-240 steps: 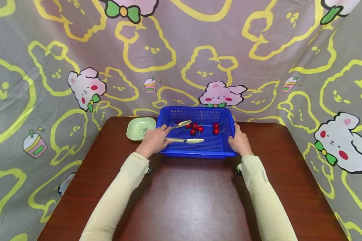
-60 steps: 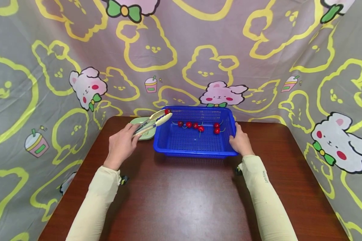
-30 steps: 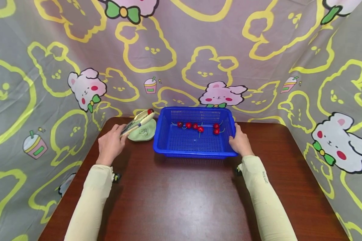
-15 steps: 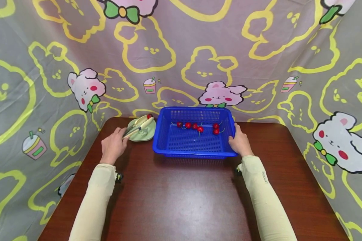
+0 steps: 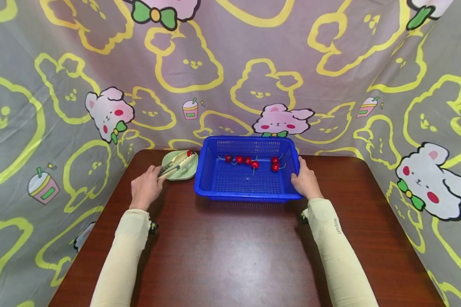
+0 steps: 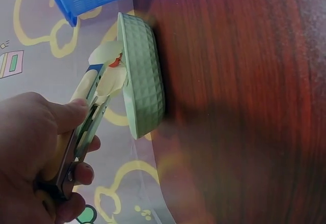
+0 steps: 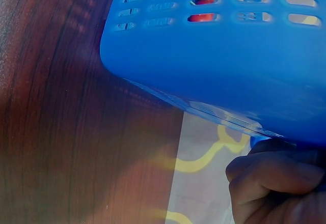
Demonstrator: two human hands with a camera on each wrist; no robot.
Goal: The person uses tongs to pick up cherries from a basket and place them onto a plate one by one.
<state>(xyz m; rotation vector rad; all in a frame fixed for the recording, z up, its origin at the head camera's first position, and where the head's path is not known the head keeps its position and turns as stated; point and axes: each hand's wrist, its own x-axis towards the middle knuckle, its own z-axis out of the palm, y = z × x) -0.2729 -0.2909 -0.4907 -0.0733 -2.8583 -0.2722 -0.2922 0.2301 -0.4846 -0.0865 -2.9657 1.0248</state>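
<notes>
My left hand [image 5: 146, 186] grips a pair of tongs [image 6: 84, 127] with cream tips and metal arms. Between the tips sits a red cherry [image 5: 190, 153], low over the green dish [image 5: 180, 175]; in the left wrist view the tips reach in at the dish's rim and only a bit of red shows. My right hand [image 5: 306, 179] holds the right rim of the blue plastic basket [image 5: 249, 196], fingers curled at its edge. Several cherries [image 5: 240, 160] with green stems lie inside the basket, and two more cherries [image 5: 275, 164] lie toward its right side.
The brown wooden table [image 5: 230, 256] has its back edge just behind the dish and basket. A grey curtain [image 5: 215, 76] printed with yellow outlines and white animals hangs around the back and sides. The dish stands close left of the basket.
Over eight seconds the tongs went from inside the basket, leftward with a cherry between the tips, to the dish. In the last second they lowered. My right hand has stayed on the rim.
</notes>
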